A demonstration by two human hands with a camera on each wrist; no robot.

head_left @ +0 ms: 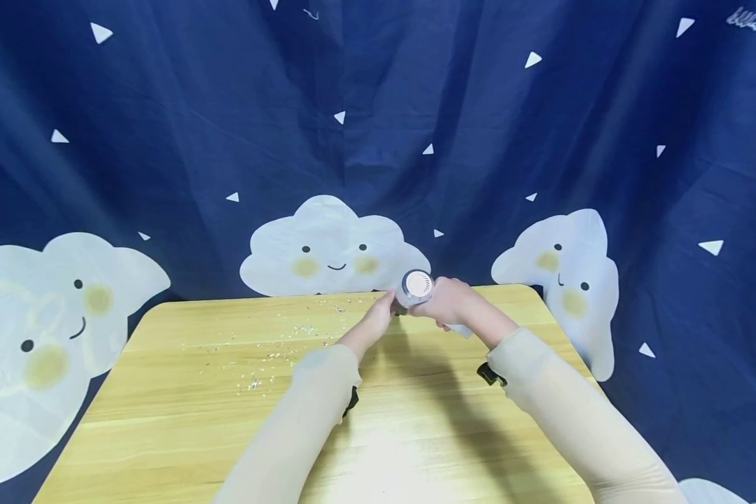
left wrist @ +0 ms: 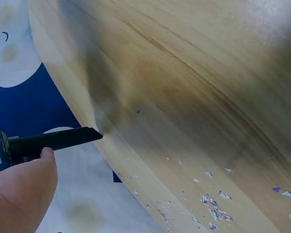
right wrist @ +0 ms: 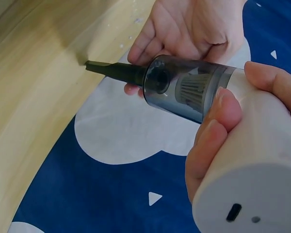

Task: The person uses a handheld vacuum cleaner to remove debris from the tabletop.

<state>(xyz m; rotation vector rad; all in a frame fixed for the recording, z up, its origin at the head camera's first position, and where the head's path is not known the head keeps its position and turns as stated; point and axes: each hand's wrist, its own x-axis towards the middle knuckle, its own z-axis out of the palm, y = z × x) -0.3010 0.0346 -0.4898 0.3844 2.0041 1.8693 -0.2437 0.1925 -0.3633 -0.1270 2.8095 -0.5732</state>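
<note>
The right hand is gripping the white cylindrical handheld vacuum, its black nozzle pointing at the wooden surface's far edge at upper left; the left hand is cupping the smoky dust cup.

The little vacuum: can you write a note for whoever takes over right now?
Right hand grips the white body of the handheld vacuum.
Left hand holds its clear dust cup end, beside the black nozzle.
Nozzle tip sits at the far edge of the wooden table.
Paper scraps lie scattered on the table's left part, not yet picked up.
</note>
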